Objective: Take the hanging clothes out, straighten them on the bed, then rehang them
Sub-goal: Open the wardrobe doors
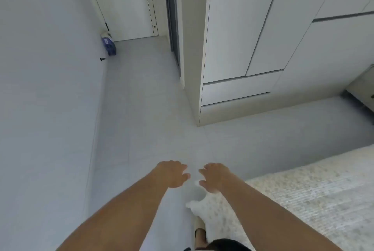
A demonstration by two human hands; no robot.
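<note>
Hands, two, left hand and right hand, hover empty, fingers loose, beside one bed.

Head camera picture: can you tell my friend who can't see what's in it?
Two bare arms reach forward over a pale grey tiled floor, the left hand and right hand empty with fingers loosely spread. A tall white closed wardrobe stands ahead, and a cream textured bed lies at the right.
</note>
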